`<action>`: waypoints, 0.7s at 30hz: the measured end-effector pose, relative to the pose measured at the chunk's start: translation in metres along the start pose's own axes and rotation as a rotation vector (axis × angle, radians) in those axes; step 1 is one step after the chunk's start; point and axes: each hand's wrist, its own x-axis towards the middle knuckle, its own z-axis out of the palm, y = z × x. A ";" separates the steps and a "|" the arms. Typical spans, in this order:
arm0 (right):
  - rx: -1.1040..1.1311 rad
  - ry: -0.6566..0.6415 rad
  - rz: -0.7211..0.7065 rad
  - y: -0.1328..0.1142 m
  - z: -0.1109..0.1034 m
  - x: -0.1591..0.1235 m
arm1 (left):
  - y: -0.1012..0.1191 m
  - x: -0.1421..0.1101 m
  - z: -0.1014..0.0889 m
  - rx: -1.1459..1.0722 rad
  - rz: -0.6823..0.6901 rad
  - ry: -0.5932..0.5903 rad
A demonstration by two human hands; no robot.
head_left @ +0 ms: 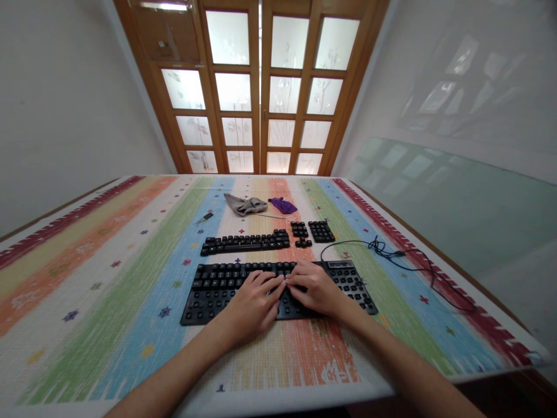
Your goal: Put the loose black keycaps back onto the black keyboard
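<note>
- One black keyboard (289, 305) lies on the near part of a bench (130, 296) with a striped cover, directly beneath both hands; back rows carry keycaps, while many front and right-hand positions show bare switches.
- Two hands meet over its middle: the left hand (257, 299) and right hand (318, 287) bring bent fingers together, fingertips nearly touching. Whether either grip is clenched on a keycap cannot be told.
- Just behind the keyboard sit three groups of loose keycaps: one long block (246, 242), one small cluster (299, 230) and one number-pad block (322, 231).
- One black cable (383, 247) loops away to the right.
- Farther back lie two cloths, a gray cloth (248, 205) and a purple cloth (284, 205), with one small dark object (208, 216) to their left.
</note>
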 end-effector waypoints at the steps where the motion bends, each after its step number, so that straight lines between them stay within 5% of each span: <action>1: -0.002 -0.006 0.000 0.000 0.000 0.000 | 0.000 0.000 0.000 0.005 0.000 -0.005; 21: 0.063 -0.020 0.055 0.002 0.000 0.001 | -0.003 -0.001 -0.001 -0.002 -0.005 -0.026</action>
